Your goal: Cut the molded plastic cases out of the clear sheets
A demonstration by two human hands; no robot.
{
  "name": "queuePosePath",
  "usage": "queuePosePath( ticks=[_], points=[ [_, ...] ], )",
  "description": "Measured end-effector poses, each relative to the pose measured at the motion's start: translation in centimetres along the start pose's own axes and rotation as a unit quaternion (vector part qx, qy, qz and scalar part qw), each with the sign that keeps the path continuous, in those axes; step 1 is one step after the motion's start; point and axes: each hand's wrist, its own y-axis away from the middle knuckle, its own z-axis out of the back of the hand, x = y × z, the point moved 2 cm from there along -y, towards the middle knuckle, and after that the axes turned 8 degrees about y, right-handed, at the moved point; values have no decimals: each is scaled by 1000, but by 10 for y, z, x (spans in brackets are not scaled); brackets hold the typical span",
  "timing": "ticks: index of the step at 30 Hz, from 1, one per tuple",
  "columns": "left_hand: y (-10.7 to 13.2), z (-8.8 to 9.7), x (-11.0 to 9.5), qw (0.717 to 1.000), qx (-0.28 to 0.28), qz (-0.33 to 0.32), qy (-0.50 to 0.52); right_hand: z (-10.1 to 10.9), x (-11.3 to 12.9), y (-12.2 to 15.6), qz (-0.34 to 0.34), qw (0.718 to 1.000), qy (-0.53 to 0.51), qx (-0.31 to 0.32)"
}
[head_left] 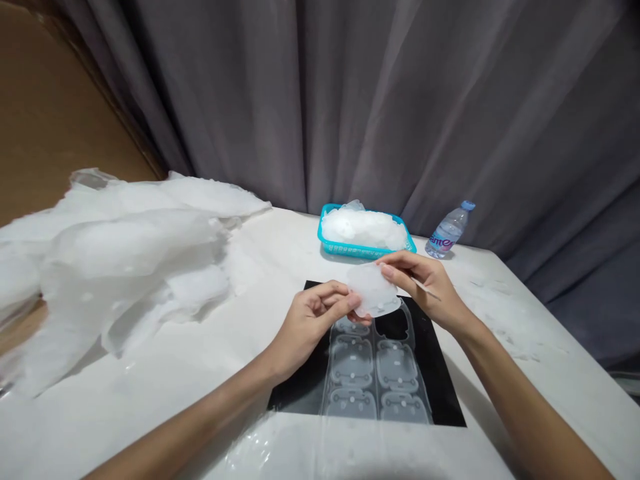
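Note:
Between my hands is a thin, translucent white piece with rounded corners (pixel 374 291), held tilted above a black mat (pixel 443 393). My left hand (pixel 320 320) pinches its lower left edge between thumb and fingers. At the upper right edge, the thumb and fingers of my right hand (pixel 425 283) are closed on it. A thin, pale stick-like tool (pixel 424 287) also pokes out from the right hand; its exact kind is unclear. Beneath, a clear plastic sheet (pixel 375 373) with several rounded moulded shapes lies on the mat. One dark opening shows near its upper right.
A turquoise basket (pixel 373 252) with white fluffy material stands behind my hands. To its right is a water bottle (pixel 447 232). A large heap of white wadding (pixel 130 247) covers the left side of the white table (pixel 280 250). A grey curtain (pixel 340 100) hangs behind.

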Motion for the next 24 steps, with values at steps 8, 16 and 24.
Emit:
queuePosePath(
  ticks=[8,16,24],
  points=[
    [3,-6,-3,999,-9,-12,34,9,7,8,-46,992,-56,106],
    [3,-7,1,999,-19,12,39,12,2,5,-54,989,-74,112],
    [-1,12,14,989,40,6,-143,16,-5,-2,-9,993,50,102]
  ],
)
